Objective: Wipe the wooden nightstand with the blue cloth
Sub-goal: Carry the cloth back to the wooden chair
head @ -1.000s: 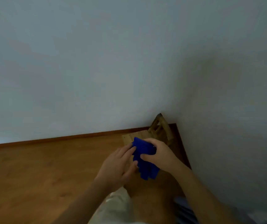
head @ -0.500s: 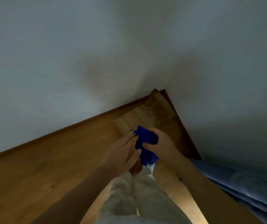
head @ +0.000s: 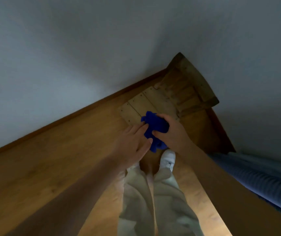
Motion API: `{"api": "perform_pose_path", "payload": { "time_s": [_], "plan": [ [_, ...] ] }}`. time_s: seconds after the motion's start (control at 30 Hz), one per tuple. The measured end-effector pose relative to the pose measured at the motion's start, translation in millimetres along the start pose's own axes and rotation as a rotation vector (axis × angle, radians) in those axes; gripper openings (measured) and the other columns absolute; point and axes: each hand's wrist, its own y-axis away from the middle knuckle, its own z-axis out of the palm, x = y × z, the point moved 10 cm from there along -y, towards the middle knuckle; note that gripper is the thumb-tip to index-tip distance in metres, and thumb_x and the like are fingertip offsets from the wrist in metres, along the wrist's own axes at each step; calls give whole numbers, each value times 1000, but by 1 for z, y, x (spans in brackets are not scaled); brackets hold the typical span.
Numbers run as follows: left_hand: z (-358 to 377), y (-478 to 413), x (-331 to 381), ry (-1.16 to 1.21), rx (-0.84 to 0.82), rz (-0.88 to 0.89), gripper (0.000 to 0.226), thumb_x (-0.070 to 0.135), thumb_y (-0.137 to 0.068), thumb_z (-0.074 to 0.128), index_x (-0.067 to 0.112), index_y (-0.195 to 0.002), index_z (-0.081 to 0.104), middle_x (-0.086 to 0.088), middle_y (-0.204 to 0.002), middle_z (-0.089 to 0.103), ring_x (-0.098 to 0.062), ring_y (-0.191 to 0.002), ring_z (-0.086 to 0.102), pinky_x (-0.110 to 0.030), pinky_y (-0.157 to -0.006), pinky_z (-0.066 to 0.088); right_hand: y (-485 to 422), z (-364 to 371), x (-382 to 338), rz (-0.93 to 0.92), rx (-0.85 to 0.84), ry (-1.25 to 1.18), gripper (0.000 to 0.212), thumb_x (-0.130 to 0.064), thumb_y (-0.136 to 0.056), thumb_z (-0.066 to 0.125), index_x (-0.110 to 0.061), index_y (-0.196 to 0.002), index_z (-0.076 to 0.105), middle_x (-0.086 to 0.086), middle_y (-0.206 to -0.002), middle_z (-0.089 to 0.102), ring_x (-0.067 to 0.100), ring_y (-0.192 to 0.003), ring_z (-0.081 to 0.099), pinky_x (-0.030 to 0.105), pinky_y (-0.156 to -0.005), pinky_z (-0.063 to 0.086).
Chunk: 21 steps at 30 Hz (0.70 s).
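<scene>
The wooden nightstand (head: pixel 146 103), built of pale slats with a darker back part, stands in the room's corner against the walls. A bunched blue cloth (head: pixel 155 128) hangs in the air in front of it, over its near edge. My right hand (head: pixel 168 132) is closed around the cloth from the right. My left hand (head: pixel 133 142) lies flat against the cloth's left side, fingers stretched and touching it. Part of the cloth dangles below both hands.
White walls meet in the corner behind the nightstand, with a brown skirting board (head: pixel 68 120) along the floor. A blue ribbed bed cover (head: pixel 255 176) lies at the right. My legs and a white shoe (head: pixel 167 160) stand on the wooden floor (head: pixel 42 167) below.
The view has tilted downward and closer, so more of the nightstand, my legs and the bed show. Both hands stay on the cloth, which is now bunched tighter.
</scene>
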Motion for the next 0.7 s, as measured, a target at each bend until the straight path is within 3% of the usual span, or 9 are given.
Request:
{"api": "perform_pose_path", "payload": {
  "time_s": [0.2, 0.33, 0.43, 0.5, 0.57, 0.6, 0.7],
  "plan": [
    [22, -85, -22, -22, 18, 31, 75, 63, -96, 22, 17, -154, 35, -3, -159, 37, -20, -144, 36, -41, -116, 35, -69, -29, 39, -44, 87, 10, 62, -14, -88, 77, -14, -144, 52, -1, -135, 61, 12, -118, 58, 27, -96, 49],
    [36, -134, -32, -104, 13, 125, 63, 52, -101, 33, 13, -150, 42, -9, -154, 45, -25, -139, 43, -33, -114, 31, -114, -44, 75, -40, 98, 15, 61, -15, -87, 79, -16, -142, 54, -1, -135, 61, 10, -117, 57, 4, -84, 45],
    [64, -169, -52, -255, -39, 196, 66, 51, -100, 31, 6, -146, 47, -16, -149, 50, -34, -134, 50, -45, -108, 41, -148, -38, 115, -27, 108, 26, 61, -16, -87, 79, -16, -143, 53, -1, -138, 59, 8, -117, 55, 2, -82, 42],
    [91, -190, -73, -348, -109, 187, 69, 54, -100, 27, 8, -147, 46, -16, -150, 49, -36, -136, 47, -49, -108, 41, -166, -27, 143, -16, 111, 44, 61, -15, -87, 79, -14, -142, 53, 3, -140, 58, 11, -119, 54, 10, -92, 46],
    [116, -201, -90, -376, -167, 166, 68, 54, -100, 27, 9, -147, 47, -16, -150, 49, -37, -136, 47, -51, -107, 41, -175, -17, 167, -11, 140, 64, 58, -13, -85, 79, -12, -139, 56, 8, -141, 56, 19, -126, 53, 33, -105, 47],
    [121, -201, -92, -379, -184, 157, 68, 55, -99, 27, 10, -147, 47, -16, -150, 49, -37, -137, 47, -51, -107, 41, -174, -16, 170, -22, 166, 72, 57, -11, -84, 79, -11, -137, 58, 9, -141, 56, 20, -128, 52, 36, -107, 45],
    [134, -198, -102, -370, -195, 140, 71, 57, -99, 25, 12, -151, 41, -14, -154, 45, -34, -142, 41, -49, -110, 36, -171, -13, 173, -74, 211, 80, 56, -9, -81, 79, -9, -134, 59, 7, -138, 56, 10, -124, 48, 26, -103, 37]
  ]
}}
